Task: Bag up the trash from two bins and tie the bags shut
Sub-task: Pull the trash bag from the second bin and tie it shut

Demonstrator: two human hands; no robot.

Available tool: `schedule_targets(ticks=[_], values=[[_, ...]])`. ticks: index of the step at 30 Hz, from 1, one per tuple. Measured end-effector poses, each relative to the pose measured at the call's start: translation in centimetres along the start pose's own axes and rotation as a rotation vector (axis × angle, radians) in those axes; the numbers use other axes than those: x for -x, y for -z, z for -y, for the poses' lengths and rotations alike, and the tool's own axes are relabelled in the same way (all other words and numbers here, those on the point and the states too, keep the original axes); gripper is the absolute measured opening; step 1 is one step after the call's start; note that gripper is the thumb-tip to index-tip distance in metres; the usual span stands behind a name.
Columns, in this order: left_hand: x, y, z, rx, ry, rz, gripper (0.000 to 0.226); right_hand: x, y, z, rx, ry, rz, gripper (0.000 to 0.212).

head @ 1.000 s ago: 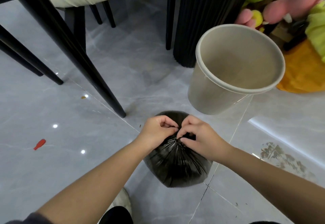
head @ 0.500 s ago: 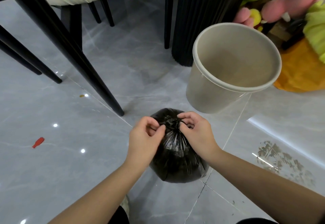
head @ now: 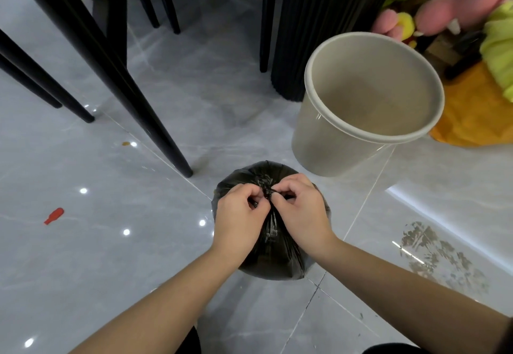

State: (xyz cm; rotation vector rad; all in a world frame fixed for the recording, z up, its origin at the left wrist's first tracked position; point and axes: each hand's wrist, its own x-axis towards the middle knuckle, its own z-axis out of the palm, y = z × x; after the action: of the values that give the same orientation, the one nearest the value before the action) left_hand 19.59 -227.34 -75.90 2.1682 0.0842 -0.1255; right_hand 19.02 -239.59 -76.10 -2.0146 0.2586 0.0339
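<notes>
A full black trash bag [head: 273,256] sits on the grey tiled floor in front of me, its top gathered into a knot [head: 266,188]. My left hand [head: 240,219] pinches the plastic on the knot's left side. My right hand [head: 301,213] pinches it on the right, fingers curled. Both hands lie on top of the bag and hide its upper part. A beige round bin [head: 366,103] stands behind the bag to the right, with nothing visible inside it.
Black chair legs [head: 144,109] slant across the floor at the left under a cream seat. A black fluted column [head: 319,25] rises behind the bin. Plush toys [head: 455,9] and an orange cloth [head: 477,114] lie at the right. A small red scrap [head: 54,215] lies far left.
My hands have drawn close together over the gathered top, and the twisted plastic between them now forms a tight knot. The bag stays in place.
</notes>
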Motion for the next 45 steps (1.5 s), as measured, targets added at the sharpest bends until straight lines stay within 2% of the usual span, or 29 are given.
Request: schedule_targets(ticks=[4, 7, 10, 13, 16, 19, 21, 26, 28, 33, 35, 39, 43, 45], values=[[-0.7, 0.4, 0.1, -0.062, -0.067, 0.015, 0.014, -0.1, 0.4, 0.0, 0.006, -0.026, 0.129, 0.011], [-1.2, 0.8, 0.7, -0.138, -0.185, 0.072, 0.007, -0.5, 0.9, -0.1, -0.118, -0.152, 0.300, 0.019], [-1.3, 0.9, 1.7, -0.156, -0.250, 0.128, 0.010, -0.7, 1.1, -0.2, -0.252, -0.272, 0.412, 0.025], [-1.2, 0.9, 2.5, -0.115, -0.274, 0.153, 0.018, -0.6, 1.3, -0.4, -0.297, -0.292, 0.472, 0.023], [-1.0, 1.0, 2.4, -0.078, -0.271, 0.153, 0.012, -0.3, 1.3, -0.6, -0.295, -0.273, 0.390, 0.017], [-0.7, 1.1, 1.8, -0.010, -0.206, 0.178, 0.017, -0.4, 1.2, -0.7, -0.239, -0.233, 0.248, 0.010], [-0.6, 1.1, 1.5, 0.015, -0.149, 0.245, 0.016, -0.5, 1.3, -0.9, -0.147, -0.166, 0.214, 0.015], [-0.7, 1.2, 1.5, 0.120, 0.038, 0.394, 0.018, -0.4, 1.3, -1.0, 0.044, -0.019, 0.187, 0.026], [-0.8, 1.3, 1.5, 0.156, 0.081, 0.427, 0.025, -0.3, 1.2, -1.1, 0.075, -0.003, 0.181, 0.025], [-1.1, 1.3, 1.4, 0.181, 0.153, 0.445, 0.026, -0.4, 1.1, -1.3, 0.119, 0.021, 0.196, 0.012], [-1.2, 1.3, 1.5, 0.212, 0.181, 0.440, 0.023, -0.2, 1.2, -1.5, 0.166, 0.064, 0.203, 0.013], [-1.3, 1.3, 1.8, 0.179, 0.147, 0.392, 0.021, 0.2, 1.5, -1.8, 0.263, 0.138, 0.234, 0.014], [-1.3, 1.4, 2.1, 0.094, 0.100, 0.364, 0.008, 0.3, 1.2, -2.0, 0.326, 0.174, 0.297, 0.024], [-1.2, 1.5, 2.4, -0.023, 0.013, 0.381, 0.021, 0.5, 0.8, -2.1, 0.351, 0.158, 0.293, 0.020]])
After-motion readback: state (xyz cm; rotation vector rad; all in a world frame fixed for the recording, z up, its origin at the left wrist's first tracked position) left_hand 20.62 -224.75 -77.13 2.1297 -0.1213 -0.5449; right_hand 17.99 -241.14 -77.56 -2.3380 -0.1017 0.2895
